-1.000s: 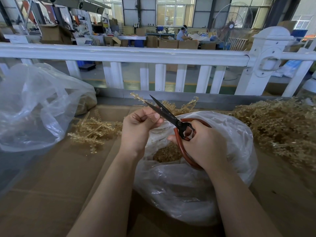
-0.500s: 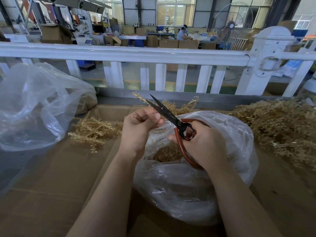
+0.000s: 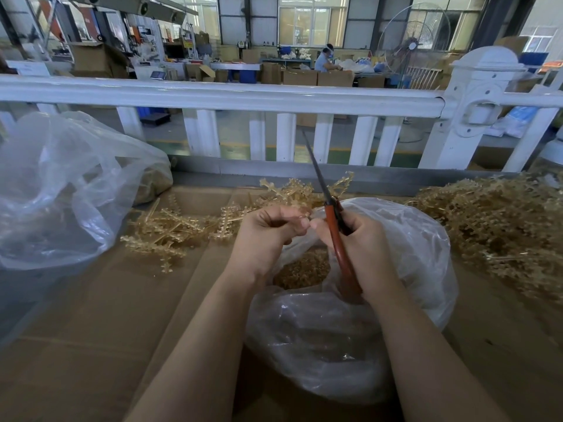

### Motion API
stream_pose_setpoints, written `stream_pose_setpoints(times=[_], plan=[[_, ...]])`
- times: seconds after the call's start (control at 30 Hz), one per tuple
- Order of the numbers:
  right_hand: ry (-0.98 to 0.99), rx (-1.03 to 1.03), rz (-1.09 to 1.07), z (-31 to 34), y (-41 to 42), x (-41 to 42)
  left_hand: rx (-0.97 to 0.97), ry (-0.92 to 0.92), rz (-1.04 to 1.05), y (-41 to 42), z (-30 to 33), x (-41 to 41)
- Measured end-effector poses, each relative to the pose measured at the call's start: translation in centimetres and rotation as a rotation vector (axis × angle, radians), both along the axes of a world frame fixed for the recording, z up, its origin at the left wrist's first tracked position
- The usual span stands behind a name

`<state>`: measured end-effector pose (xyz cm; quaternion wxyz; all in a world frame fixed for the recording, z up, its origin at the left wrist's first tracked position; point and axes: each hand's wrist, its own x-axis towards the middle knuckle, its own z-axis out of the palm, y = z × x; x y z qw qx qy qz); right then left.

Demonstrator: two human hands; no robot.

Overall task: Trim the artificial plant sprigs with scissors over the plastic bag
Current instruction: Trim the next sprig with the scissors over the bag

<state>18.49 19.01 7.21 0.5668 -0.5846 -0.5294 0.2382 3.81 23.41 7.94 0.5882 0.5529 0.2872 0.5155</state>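
Note:
My right hand [image 3: 358,242] grips red-handled scissors [image 3: 330,214], their blades closed and pointing up and away. My left hand [image 3: 268,236] has its fingers curled and pinches something small at the fingertips, touching the fingertips of my right hand; what it pinches is too small to make out. Both hands hover over the open clear plastic bag [image 3: 411,263], which holds tan trimmed bits [image 3: 301,269].
Loose tan sprigs [image 3: 170,229] lie on the cardboard-covered table left of my hands, and a big heap of sprigs [image 3: 493,226] lies at the right. Another clear bag [image 3: 61,190] sits at the far left. A white fence rail [image 3: 213,95] runs along the table's back edge.
The scissors have swung from pointing up-left, across my left hand, to standing nearly upright. My fingertips have come together over the bag.

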Motion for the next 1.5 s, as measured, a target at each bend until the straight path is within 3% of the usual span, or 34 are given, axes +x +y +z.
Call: stream_pose_setpoints(times=[0.27, 0.4, 0.63, 1.0, 1.5], plan=[[0.034, -0.031, -0.050, 0.10, 0.24, 0.14, 0.001, 0.088, -0.048, -0.09, 0.02, -0.04], [0.002, 0.040, -0.054, 0.10, -0.03, 0.17, -0.060, -0.012, -0.019, -0.03, 0.21, -0.12], [-0.195, 0.043, -0.082, -0.38, 0.20, 0.07, 0.013, 0.050, 0.041, -0.15, 0.43, 0.13], [-0.588, -0.001, -0.122, -0.43, -0.53, 0.15, 0.039, -0.063, 0.128, 0.17, 0.75, -0.49], [-0.735, 0.020, -0.261, -0.59, -0.48, 0.29, 0.031, -0.124, 0.123, 0.16, 0.83, -0.69]])
